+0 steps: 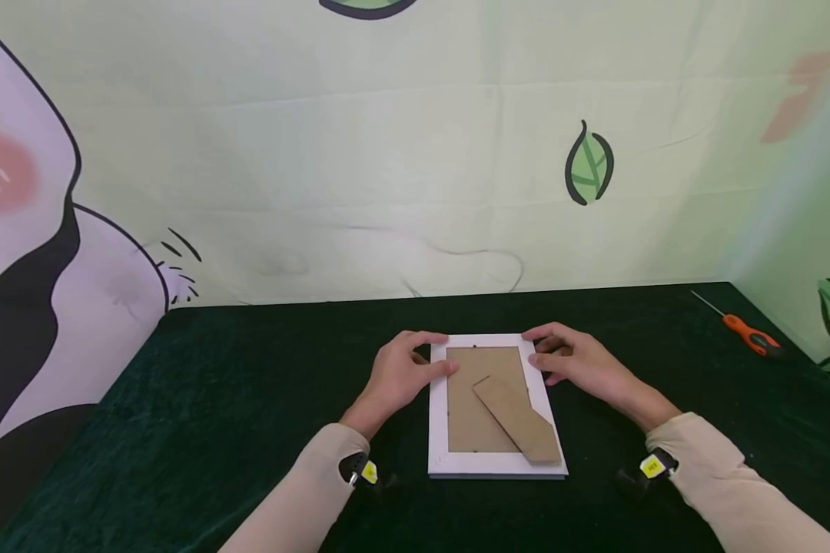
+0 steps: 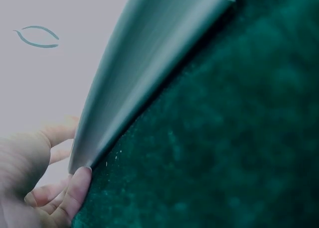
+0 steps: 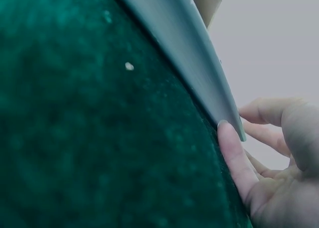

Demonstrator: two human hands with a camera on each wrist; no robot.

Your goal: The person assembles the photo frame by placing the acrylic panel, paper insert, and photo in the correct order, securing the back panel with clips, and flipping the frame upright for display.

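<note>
1. White picture frame point(image 1: 496, 463) lies face down on the dark green counter point(image 1: 249, 399), just in front of me, brown backing board point(image 1: 466, 415) up.
2. Cardboard easel stand point(image 1: 519, 420) lies flat on the backing, slanting toward the frame's near right corner.
3. My left hand point(image 1: 403, 376) is at the frame's far left corner: thumb laid over the white border onto the backing's edge, fingers curled round the frame's far edge. Left wrist view shows a fingertip point(image 2: 79, 185) against the frame's outer side where it meets the cloth.
4. My right hand point(image 1: 581, 363) is at the far right corner, fingers curled over the top edge and side; right wrist view has one finger point(image 3: 234, 156) pressed along the frame's side wall. Both hands grip the frame.
5. Frame looks to rest flat on the cloth; cannot tell if any edge is lifted.
6. Orange-handled screwdriver point(image 1: 750, 336) sits well apart, at the far right of the counter near the wall.
7. Pale green printed backdrop point(image 1: 415, 169) with leaf drawings hangs behind the counter.
</note>
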